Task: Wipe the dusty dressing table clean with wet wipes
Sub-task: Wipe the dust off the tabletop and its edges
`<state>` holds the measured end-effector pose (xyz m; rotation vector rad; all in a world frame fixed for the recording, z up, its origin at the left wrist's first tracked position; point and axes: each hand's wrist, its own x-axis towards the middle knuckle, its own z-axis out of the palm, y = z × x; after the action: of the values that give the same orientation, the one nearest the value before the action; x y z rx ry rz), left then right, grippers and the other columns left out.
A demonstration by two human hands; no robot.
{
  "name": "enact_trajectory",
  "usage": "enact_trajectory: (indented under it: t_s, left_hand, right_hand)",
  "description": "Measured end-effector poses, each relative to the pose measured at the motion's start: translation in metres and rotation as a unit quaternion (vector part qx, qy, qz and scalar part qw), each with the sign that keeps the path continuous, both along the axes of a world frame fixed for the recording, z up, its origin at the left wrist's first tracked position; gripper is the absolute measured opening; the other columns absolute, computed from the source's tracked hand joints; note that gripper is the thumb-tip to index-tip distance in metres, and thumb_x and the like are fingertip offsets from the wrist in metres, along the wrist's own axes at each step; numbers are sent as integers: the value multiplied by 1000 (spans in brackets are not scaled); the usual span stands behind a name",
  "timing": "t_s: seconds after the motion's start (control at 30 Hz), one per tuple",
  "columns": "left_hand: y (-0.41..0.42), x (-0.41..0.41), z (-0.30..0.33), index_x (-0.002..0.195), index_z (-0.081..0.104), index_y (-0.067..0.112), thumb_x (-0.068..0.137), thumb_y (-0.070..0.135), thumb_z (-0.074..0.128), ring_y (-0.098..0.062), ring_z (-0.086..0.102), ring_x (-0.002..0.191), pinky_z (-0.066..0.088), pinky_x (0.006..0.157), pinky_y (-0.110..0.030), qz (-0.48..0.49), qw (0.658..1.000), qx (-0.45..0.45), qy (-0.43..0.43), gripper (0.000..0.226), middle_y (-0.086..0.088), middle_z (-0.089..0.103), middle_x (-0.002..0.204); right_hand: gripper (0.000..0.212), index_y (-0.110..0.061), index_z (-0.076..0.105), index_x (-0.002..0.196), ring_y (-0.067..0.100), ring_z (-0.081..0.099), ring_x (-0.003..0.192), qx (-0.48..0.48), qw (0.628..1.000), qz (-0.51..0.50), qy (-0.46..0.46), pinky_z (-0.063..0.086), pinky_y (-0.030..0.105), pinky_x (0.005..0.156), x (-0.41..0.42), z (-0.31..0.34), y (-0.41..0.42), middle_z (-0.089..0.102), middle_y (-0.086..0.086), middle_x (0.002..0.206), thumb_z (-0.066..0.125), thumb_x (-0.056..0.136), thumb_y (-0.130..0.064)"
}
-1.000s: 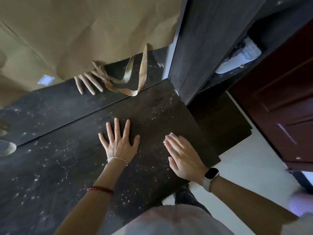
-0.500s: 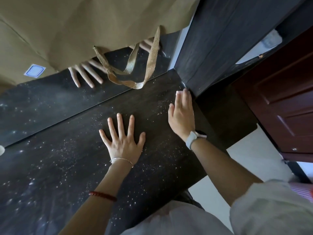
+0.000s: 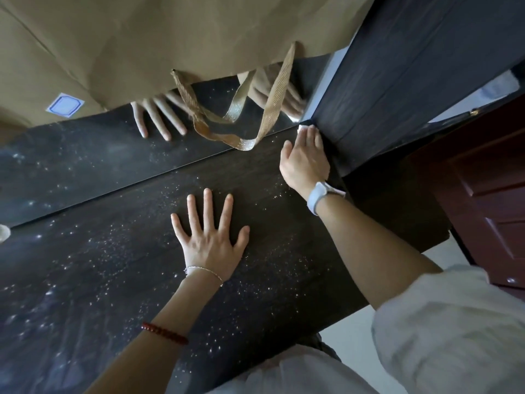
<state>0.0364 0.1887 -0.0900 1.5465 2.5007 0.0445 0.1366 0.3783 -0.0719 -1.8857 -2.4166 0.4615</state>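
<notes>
The head camera, the only view, looked down on one dark wood-grain dressing table (image 3: 119,280), speckled all over with pale dust. Its long axis ran from the lower left of the picture toward the upper right, and its far edge met a mirror (image 3: 85,166) along a straight seam.

Two hands were in view. The left hand (image 3: 210,240) lay palm down on the tabletop with all five fingers straight and spread wide, holding nothing. A thin silver chain (image 3: 203,271) circled its wrist and a red bead bracelet (image 3: 164,333) sat further up the forearm.

The right hand (image 3: 305,160) reached beyond and to the right of the left one, into the far corner where the tabletop met a dark upright cabinet panel (image 3: 397,81). Its fingers were straight and close together, pressing one white wet wipe (image 3: 302,128) flat against the surface; only a small corner of the wipe showed past the fingertips, toward the mirror seam. A pale smartwatch (image 3: 319,196) was strapped to that wrist, and a white sleeve (image 3: 454,322) covered the upper arm.

Brown paper (image 3: 170,38) covered most of the mirror above the hands. A woven gold ribbon (image 3: 241,137) hung from it in loops, its lowest bend just left of the right hand. One small blue-bordered label (image 3: 64,105) was stuck on the paper, far left of both hands. The mirror showed both hands' reflections below the paper. A reddish-brown door (image 3: 488,200) stood off to the right.
</notes>
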Motion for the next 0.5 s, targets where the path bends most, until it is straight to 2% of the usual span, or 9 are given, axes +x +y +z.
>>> enact_trajectory:
  t_s: [0.1,0.2,0.33,0.43,0.5]
  left_hand:
    - [-1,0,1,140,28,29,81,61,24,-39,20,138,13,105,-65,1,1000,-5,-3,67,-12,28,150]
    - [0,1,2,138,30,29,81,61,25,-40,23,137,17,103,-66,0,1000,-2,-4,66,-13,31,148]
    - [0,0,0,137,32,29,81,60,28,-40,27,135,19,102,-66,2,1000,4,8,65,-13,34,147]
    - [0,1,-1,137,32,29,81,61,27,-40,26,136,19,103,-66,3,1000,3,11,65,-13,33,147]
    - [0,1,0,138,31,29,81,61,26,-39,23,137,17,103,-66,3,1000,2,5,66,-13,31,148]
  right_hand:
    - [57,4,19,142,28,17,141,41,999,27,-3,10,30,114,39,2,-45,21,22,150,33,96,-28]
    - [60,4,18,142,31,20,140,35,997,45,-54,16,34,114,64,4,-69,22,23,150,36,95,-29]
    - [59,10,28,137,36,32,130,33,996,-6,-79,32,43,102,27,7,-36,33,27,143,37,93,-29]
    - [55,13,34,132,36,37,121,20,998,-8,-63,31,38,98,3,8,-11,39,29,137,36,92,-25]
    - [49,11,40,127,35,41,113,41,999,-10,-19,33,35,94,6,9,-7,42,23,130,39,91,-22]
